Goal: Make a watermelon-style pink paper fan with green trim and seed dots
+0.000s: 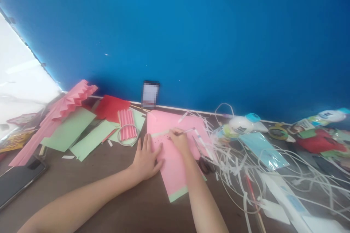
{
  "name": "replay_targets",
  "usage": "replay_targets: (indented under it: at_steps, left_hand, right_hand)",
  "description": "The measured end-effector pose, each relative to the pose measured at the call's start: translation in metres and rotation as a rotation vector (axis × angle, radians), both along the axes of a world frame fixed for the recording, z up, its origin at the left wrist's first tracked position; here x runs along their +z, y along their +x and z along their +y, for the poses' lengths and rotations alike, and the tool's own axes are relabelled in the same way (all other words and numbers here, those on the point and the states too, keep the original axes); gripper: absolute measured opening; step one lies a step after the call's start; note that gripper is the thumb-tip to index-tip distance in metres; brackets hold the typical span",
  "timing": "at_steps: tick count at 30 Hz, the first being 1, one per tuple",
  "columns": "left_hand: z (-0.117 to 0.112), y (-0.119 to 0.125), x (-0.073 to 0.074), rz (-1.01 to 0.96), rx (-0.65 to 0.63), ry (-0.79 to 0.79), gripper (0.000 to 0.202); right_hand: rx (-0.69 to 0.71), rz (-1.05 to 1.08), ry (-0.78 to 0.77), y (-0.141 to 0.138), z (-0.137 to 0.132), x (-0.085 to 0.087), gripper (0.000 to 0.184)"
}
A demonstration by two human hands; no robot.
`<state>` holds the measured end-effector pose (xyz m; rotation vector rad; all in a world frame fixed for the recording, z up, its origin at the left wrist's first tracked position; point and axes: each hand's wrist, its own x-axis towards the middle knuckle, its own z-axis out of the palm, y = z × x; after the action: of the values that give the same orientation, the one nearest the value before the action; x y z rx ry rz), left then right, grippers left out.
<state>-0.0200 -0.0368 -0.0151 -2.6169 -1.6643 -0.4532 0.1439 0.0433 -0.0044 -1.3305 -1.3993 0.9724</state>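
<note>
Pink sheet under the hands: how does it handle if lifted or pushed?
The pink sheet looks thin and flat: probably floppy and very light. The left hand pins it while the right hand holds a pen on it, so it likely slides on the table.

I see the pink sheet (pixel 172 169) lying flat, dotted near its top, a thin pen (pixel 188 130) slanted low across it.
</note>
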Motion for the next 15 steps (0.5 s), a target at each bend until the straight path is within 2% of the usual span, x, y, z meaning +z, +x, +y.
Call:
replay_targets:
  at_steps: [8,15]
  left_hand:
    - [0.0002,-0.0001,0.0002,0.008,0.001,-0.005,0.055]
    - [-0.0001,0.0002,0.0000,0.002,0.004,-0.004,0.055]
  right_hand:
    - [-0.026,0.002,-0.007,-0.0025,-0.0011,0.0043,0.036]
    - [-0.035,-0.045,0.014,-0.0011,0.0005,0.0012,0.034]
